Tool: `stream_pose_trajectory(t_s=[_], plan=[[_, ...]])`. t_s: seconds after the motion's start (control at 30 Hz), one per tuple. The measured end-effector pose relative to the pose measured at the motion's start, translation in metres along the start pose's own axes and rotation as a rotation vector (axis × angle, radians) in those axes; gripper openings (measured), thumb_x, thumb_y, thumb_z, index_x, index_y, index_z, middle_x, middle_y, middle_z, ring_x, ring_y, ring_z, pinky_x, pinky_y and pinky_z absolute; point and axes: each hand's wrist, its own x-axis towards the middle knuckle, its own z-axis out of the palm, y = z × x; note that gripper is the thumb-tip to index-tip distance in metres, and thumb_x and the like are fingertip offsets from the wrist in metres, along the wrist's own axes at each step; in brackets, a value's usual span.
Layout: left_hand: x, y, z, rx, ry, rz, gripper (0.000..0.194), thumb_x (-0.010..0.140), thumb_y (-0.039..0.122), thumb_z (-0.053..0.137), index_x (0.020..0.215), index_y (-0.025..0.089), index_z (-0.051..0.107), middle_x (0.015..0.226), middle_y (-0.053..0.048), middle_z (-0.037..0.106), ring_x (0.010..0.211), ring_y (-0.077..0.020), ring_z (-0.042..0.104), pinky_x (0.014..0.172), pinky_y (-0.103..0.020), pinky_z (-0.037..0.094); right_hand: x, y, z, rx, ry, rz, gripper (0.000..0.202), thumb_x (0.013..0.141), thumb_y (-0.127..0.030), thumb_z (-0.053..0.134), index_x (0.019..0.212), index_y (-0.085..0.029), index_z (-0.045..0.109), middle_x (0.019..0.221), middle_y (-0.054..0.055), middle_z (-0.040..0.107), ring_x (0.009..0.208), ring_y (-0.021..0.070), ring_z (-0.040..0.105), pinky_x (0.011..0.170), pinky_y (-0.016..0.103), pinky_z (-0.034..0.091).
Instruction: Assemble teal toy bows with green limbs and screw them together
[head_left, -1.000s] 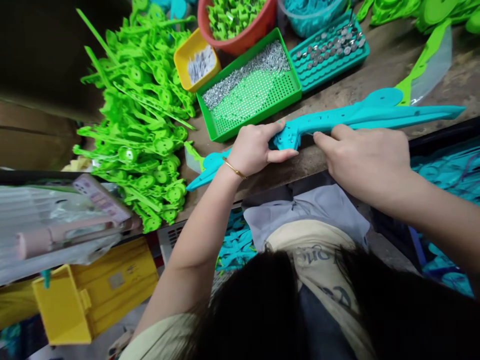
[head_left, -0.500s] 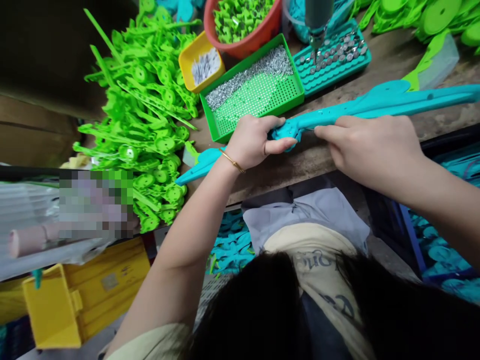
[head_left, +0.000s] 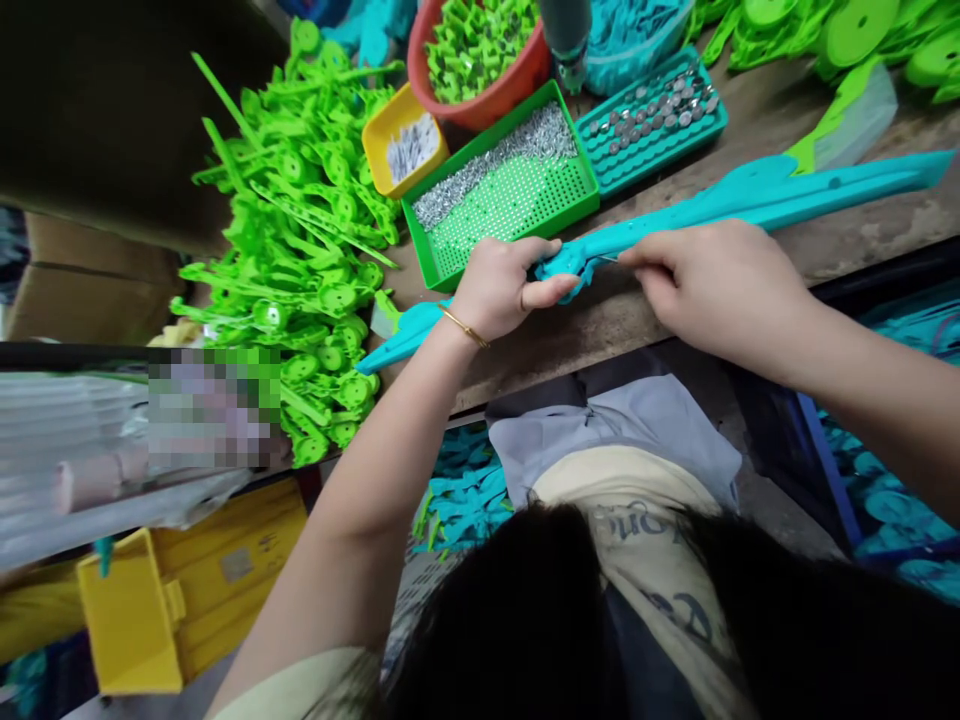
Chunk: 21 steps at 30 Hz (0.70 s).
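Note:
A long blue plastic piece lies slantwise along the front edge of the wooden table, its left tip showing past my left wrist. My left hand, with a gold bracelet at the wrist, has thumb and fingers closed around the blue piece's narrow, knobbly part. Just right of it, my right hand pinches a small thin metallic object against the underside of the blue piece. The rest of that small object is hidden by my fingers.
Behind the hands stand a green tray of metal pins, a teal tray of round metal pieces, a yellow box, a red bowl and a machine spindle. Green parts are heaped at the left.
My right hand has shifted slightly left, closer to my left hand, and a thin metallic object now shows at its fingertips. The view has moved a little.

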Motion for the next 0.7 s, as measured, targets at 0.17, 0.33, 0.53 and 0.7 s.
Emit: stream_pose_trajectory(t_s=[0.17, 0.33, 0.53, 0.7], plan=[[-0.002, 0.005, 0.002, -0.006, -0.018, -0.010, 0.069, 0.088, 0.070, 0.039, 0.112, 0.015, 0.072, 0.096, -0.009, 0.076, 0.084, -0.0222, 0.068, 0.076, -0.030, 0.048, 0.000, -0.010, 0.004, -0.144, -0.011, -0.054, 0.037, 0.093, -0.021, 0.040, 0.117, -0.019, 0.067, 0.108, 0.014, 0.071, 0.088, 0.0276, 0.068, 0.067, 0.033, 0.041], [-0.002, 0.005, 0.002, 0.012, -0.049, -0.009, 0.067, 0.087, 0.068, 0.043, 0.115, 0.015, 0.071, 0.097, -0.008, 0.075, 0.086, -0.0238, 0.068, 0.077, -0.031, 0.048, -0.012, -0.006, -0.017, -0.270, -0.065, -0.040, 0.033, 0.091, -0.025, 0.042, 0.109, -0.024, 0.070, 0.099, 0.011, 0.073, 0.084, 0.0301, 0.068, 0.062, 0.033, 0.039], [0.000, 0.002, -0.005, 0.007, -0.020, -0.002, 0.063, 0.088, 0.065, 0.042, 0.112, 0.015, 0.072, 0.096, -0.007, 0.076, 0.083, -0.0223, 0.068, 0.077, -0.031, 0.049, -0.026, 0.000, -0.035, -0.277, 0.029, 0.036, 0.038, 0.091, -0.037, 0.039, 0.108, -0.030, 0.073, 0.089, 0.010, 0.073, 0.074, 0.0297, 0.066, 0.060, 0.037, 0.042], [0.004, 0.001, -0.024, -0.029, -0.030, 0.023, 0.065, 0.090, 0.067, 0.039, 0.105, 0.015, 0.074, 0.089, -0.008, 0.075, 0.082, -0.0221, 0.067, 0.077, -0.032, 0.049, -0.024, -0.001, -0.019, -0.101, 0.018, -0.007, 0.041, 0.093, -0.033, 0.040, 0.126, -0.032, 0.065, 0.108, 0.007, 0.074, 0.085, 0.0285, 0.068, 0.068, 0.038, 0.045]])
